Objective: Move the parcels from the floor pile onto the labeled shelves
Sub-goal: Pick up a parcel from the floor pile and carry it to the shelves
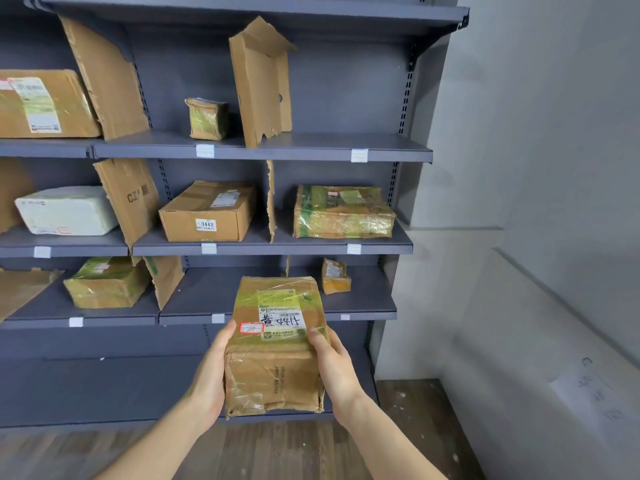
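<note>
Both hands, left hand (211,372) and right hand (334,367), grip the parcel (275,344), long axis toward shelves (277,306).

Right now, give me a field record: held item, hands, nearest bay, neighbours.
held: taped parcel, red-edged sticker marked 10
left hand: grips parcel's left side
right hand: grips parcel's right side, thumb on top
position: in front of the lower shelf, not yet set down
same shelf: small parcel at right, green-taped parcel at left
shelf above: box marked 0448

Shelf-edge labels (205,151) too blurred to read
</note>
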`<state>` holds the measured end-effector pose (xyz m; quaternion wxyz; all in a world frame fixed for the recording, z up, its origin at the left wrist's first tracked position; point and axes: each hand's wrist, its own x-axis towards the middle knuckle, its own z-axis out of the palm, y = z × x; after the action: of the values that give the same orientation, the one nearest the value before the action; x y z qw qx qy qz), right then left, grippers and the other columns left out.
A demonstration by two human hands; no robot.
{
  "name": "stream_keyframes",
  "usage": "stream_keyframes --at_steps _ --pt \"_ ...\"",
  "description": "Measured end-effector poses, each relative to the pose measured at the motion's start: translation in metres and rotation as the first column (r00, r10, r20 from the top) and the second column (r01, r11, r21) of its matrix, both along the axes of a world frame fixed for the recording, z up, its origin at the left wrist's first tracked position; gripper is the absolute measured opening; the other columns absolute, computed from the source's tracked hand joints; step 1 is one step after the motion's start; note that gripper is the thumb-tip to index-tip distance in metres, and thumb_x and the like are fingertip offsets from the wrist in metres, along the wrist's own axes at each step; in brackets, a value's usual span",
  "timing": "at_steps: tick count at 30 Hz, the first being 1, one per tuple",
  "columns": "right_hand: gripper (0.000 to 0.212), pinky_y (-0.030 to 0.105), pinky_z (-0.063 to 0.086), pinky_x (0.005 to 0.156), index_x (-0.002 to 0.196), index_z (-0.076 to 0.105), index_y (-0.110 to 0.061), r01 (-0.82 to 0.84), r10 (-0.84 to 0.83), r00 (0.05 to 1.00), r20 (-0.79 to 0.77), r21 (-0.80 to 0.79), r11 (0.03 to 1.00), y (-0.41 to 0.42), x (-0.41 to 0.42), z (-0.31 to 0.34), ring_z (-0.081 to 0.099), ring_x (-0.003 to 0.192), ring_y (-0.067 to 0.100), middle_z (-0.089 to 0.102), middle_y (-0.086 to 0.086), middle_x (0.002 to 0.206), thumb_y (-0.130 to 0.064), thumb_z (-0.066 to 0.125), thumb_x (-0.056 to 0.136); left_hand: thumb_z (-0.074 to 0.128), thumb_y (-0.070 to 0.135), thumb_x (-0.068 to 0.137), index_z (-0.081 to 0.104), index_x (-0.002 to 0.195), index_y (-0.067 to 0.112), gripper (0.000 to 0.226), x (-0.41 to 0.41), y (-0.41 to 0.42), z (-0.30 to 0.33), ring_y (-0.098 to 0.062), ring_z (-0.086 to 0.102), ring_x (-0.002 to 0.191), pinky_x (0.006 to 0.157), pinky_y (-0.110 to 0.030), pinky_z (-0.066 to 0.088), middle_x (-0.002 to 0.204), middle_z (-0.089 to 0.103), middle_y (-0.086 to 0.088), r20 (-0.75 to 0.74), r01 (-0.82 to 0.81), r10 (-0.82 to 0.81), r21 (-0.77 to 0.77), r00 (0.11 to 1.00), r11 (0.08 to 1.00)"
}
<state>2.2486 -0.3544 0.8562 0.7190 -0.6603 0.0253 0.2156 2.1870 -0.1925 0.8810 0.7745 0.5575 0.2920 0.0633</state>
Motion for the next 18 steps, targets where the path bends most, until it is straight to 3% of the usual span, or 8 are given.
stream_keyframes --at_steps 10,18 --pt "0.03 0.02 0.048 0.072 0.126 0.061 -0.037 -0.101 0.101 0.994 -0.045 0.005 0.995 0.039 -0.012 -0.008 0.065 0.106 0.008 0.07 -0.012 0.117 -0.05 0.054 0.1 0.046 0.068 0.09 0.073 0.114 0.023 0.058 -0.025 0.036 -0.014 -0.033 0.073 0.097 0.092 -0.055 0.053 0.105 0.076 -0.011 -0.07 -0.087 0.087 0.007 0.994 0.996" --pt "0.026 0.024 0.052 0.072 0.121 0.063 -0.036 -0.198 0.197 0.976 -0.087 0.0 0.98 0.082 -0.026 -0.014 0.07 0.101 0.01 0.074 -0.01 0.112 -0.049 0.057 0.098 0.047 0.061 0.093 0.073 0.11 0.019 0.053 -0.057 0.065 -0.023 -0.034 0.073 0.094 0.089 -0.049 0.054 0.1 0.077 -0.013 -0.098 -0.219 0.216 -0.013 0.971 0.976"
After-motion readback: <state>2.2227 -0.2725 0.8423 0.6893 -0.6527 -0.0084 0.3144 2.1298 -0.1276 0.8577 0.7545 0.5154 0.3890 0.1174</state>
